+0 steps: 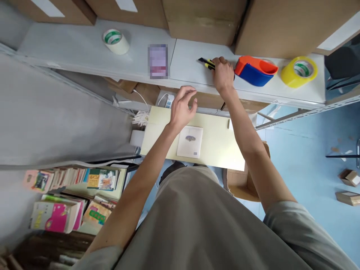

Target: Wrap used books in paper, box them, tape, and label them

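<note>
My right hand (224, 74) is at the shelf top, its fingers closed over a black-and-yellow utility knife (208, 63). The knife's far end sticks out to the left; the rest is hidden under the hand. Just right of that hand lies an orange-and-blue tape dispenser (257, 71). My left hand (182, 107) hangs in the air in front of the shelf edge, fingers bent and thumb apart, with nothing in it. Below it, a white booklet (189, 141) with a small dark picture lies on the pale yellow table (216, 140).
The grey shelf (185, 69) also carries a yellow tape roll (299, 72), a whitish tape roll (115, 41) and a blurred purple packet (158, 61). Cardboard boxes (202, 20) line its back. Books (56, 215) are stacked at lower left; an open carton (237, 182) stands beside the table.
</note>
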`<state>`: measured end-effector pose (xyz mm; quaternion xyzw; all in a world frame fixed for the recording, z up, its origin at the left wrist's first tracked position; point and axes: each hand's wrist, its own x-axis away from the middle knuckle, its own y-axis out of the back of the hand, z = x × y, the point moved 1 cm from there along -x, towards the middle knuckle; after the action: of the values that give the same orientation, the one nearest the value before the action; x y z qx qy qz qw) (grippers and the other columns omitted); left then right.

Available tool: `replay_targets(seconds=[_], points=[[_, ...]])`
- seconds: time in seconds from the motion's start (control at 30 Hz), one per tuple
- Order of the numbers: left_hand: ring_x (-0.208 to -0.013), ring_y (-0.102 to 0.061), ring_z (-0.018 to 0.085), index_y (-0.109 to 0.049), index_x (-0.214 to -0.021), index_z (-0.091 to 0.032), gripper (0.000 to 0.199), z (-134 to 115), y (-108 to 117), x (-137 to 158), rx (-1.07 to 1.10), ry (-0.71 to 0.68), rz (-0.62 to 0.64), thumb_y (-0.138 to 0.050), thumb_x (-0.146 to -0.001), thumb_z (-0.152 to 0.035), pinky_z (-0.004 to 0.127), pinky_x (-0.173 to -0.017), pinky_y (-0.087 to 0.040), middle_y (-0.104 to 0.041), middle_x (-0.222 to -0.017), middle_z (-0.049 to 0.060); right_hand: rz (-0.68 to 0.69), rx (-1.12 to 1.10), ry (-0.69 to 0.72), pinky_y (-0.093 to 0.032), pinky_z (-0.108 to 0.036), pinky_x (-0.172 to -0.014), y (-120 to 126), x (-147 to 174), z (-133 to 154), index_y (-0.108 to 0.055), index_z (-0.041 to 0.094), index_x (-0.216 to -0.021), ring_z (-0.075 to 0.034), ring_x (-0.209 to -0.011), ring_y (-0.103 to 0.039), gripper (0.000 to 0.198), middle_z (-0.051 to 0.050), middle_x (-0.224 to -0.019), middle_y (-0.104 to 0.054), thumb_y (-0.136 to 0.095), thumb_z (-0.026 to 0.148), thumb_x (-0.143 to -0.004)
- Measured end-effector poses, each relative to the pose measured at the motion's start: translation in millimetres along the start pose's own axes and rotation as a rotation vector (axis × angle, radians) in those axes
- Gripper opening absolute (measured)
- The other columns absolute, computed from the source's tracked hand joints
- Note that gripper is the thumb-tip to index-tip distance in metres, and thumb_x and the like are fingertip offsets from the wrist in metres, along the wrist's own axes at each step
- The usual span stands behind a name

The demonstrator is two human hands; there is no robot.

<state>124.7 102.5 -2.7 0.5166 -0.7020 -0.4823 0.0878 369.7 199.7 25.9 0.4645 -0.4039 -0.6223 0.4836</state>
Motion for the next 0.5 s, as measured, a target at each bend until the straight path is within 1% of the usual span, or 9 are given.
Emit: replay_targets(seconds=[0.1, 0.17, 0.2, 0.23, 0.27, 0.3, 0.37, 0.43, 0.5], points=[[-0.154, -0.068, 0.03, -0.067, -0.159, -0.022, 0.047, 37.7, -19.2, 42.4, -0.014, 0.142, 0.102, -0.048, -0.117, -0.026, 0.047, -0.125, -0.065, -0.067, -0.166, 0.015, -0.066, -0.043, -0.005, -0.052, -0.06, -0.126, -2.7, 18.5, 5.6, -0.069, 0.012, -0.152, -0.037, -0.147, -0.065, 0.043, -0.025, -0.157, -0.07, -0.037, 0.026, -0.127], [-0.147, -0.073, 0.029, -0.067, -0.161, -0.018, 0.05, 66.2, -36.2, 81.6, -0.034, 0.306, 0.207, -0.05, -0.114, -0.023, 0.042, -0.123, -0.065, -0.069, -0.165, 0.017, -0.185, -0.107, 0.024, -0.05, -0.057, -0.128, -11.2, 56.2, 14.4, -0.067, 0.015, -0.154, -0.035, -0.146, -0.062, 0.046, -0.024, -0.16, -0.067, -0.032, 0.026, -0.126], [-0.141, -0.077, 0.03, -0.067, -0.16, -0.016, 0.05, 78.7, -45.2, 103.5, -0.051, 0.409, 0.291, -0.052, -0.112, -0.021, 0.042, -0.122, -0.066, -0.071, -0.161, 0.019, -0.212, -0.147, 0.034, -0.052, -0.055, -0.127, -20.8, 82.1, 19.5, -0.069, 0.017, -0.151, -0.034, -0.142, -0.062, 0.048, -0.024, -0.154, -0.069, -0.028, 0.029, -0.127], [-0.134, -0.08, 0.031, -0.069, -0.158, -0.015, 0.05, 89.0, -53.9, 125.9, -0.072, 0.515, 0.387, -0.054, -0.111, -0.02, 0.044, -0.122, -0.065, -0.073, -0.158, 0.02, -0.193, -0.198, 0.014, -0.053, -0.052, -0.125, -34.7, 111.6, 24.3, -0.07, 0.017, -0.145, -0.032, -0.138, -0.064, 0.049, -0.022, -0.146, -0.071, -0.026, 0.03, -0.127], [-0.13, -0.081, 0.032, -0.07, -0.156, -0.014, 0.049, 96.7, -62.2, 147.7, -0.084, 0.605, 0.476, -0.055, -0.109, -0.019, 0.047, -0.123, -0.065, -0.074, -0.156, 0.021, -0.092, -0.256, -0.022, -0.057, -0.048, -0.121, -53.0, 143.4, 28.6, -0.071, 0.017, -0.141, -0.03, -0.133, -0.068, 0.046, -0.021, -0.14, -0.072, -0.029, 0.029, -0.127], [-0.128, -0.082, 0.034, -0.071, -0.154, -0.013, 0.049, 101.9, -69.8, 168.1, -0.083, 0.672, 0.55, -0.057, -0.108, -0.018, 0.048, -0.123, -0.064, -0.074, -0.156, 0.023, 0.032, -0.322, -0.103, -0.06, -0.044, -0.115, -74.3, 176.3, 31.8, -0.07, 0.016, -0.14, -0.028, -0.127, -0.072, 0.042, -0.02, -0.136, -0.074, -0.032, 0.027, -0.125], [-0.128, -0.082, 0.035, -0.073, -0.15, -0.015, 0.045, 106.2, -82.8, 201.5, -0.059, 0.754, 0.654, -0.06, -0.106, -0.019, 0.049, -0.124, -0.063, -0.074, -0.153, 0.022, 0.282, -0.451, -0.278, -0.064, -0.038, -0.103, -120.3, 239.8, 36.2, -0.067, 0.014, -0.143, -0.025, -0.112, -0.078, 0.032, -0.021, -0.139, -0.076, -0.046, 0.026, -0.121], [-0.136, -0.077, 0.037, -0.075, -0.142, -0.016, 0.039, 106.4, -93.1, 223.5, -0.038, 0.783, 0.701, -0.063, -0.105, -0.02, 0.049, -0.124, -0.062, -0.076, -0.141, 0.022, 0.505, -0.548, -0.48, -0.064, -0.038, -0.103, -161.3, 291.2, 37.7, -0.067, 0.012, -0.142, -0.026, -0.112, -0.08, 0.031, -0.024, -0.142, -0.078, -0.059, 0.026, -0.115], [-0.145, -0.07, 0.039, -0.075, -0.136, -0.015, 0.034, 106.0, -101.0, 235.5, -0.033, 0.787, 0.712, -0.064, -0.104, -0.02, 0.05, -0.124, -0.061, -0.077, -0.128, 0.021, 0.585, -0.646, -0.673, -0.062, -0.04, -0.109, -189.9, 323.3, 37.1, -0.067, 0.012, -0.141, -0.026, -0.117, -0.081, 0.033, -0.025, -0.147, -0.078, -0.065, 0.023, -0.11]])
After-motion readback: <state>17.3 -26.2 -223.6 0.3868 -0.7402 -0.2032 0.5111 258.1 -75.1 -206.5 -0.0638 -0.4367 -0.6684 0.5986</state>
